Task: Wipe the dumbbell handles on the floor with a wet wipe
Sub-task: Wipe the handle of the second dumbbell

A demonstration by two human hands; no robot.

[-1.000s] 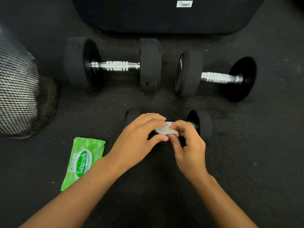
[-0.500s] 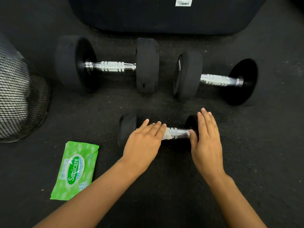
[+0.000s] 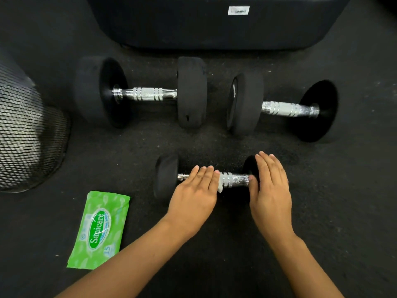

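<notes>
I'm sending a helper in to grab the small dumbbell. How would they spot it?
Start at the big dark case at the back; two large dumbbells lie before it. Nearer the person lies the small dumbbell, between both hands, far smaller than those two.

Dark floor [image 3: 214, 244] bears three dumbbells [image 3: 148, 93], wipes pack [image 3: 100, 230], mesh basket [image 3: 25, 143].

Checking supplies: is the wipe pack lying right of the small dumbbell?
No, the wipe pack lies left of the small dumbbell.
</notes>
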